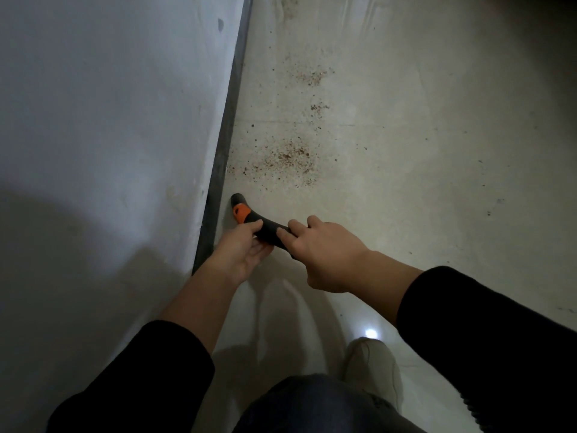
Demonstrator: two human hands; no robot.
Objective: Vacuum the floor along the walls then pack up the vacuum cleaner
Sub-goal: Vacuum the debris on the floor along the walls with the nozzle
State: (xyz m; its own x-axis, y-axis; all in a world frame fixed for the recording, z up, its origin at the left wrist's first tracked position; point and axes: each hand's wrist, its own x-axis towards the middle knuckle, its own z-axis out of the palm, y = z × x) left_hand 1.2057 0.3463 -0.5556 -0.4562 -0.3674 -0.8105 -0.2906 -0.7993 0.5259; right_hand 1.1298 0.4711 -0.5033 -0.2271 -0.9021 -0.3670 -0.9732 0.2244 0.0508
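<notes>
- A pale wall [109, 120] fills the left side, with a dark baseboard [228, 142] running along its foot where it meets the floor [437, 135].
- The left hand [240, 254] reaches forward from a black sleeve [150, 370]. Its thumb lies on top of the vacuum cleaner's handle [249, 217] and its fingers [262, 250] curl under it, so it grips the near part.
- The handle is a curved black piece with an orange button [242, 212]. It sits between the two hands, its far end just beside the baseboard. Whether that end touches the floor cannot be told.
- Brown debris [287, 157] is scattered on the floor beyond the handle, near the baseboard, with more patches farther along.
- The right hand [331, 257] grips the handle from above, fingers [293, 229] curled over it.
- A light shoe [374, 367] stands on the floor below the right hand, beside a bright light reflection [370, 333].
</notes>
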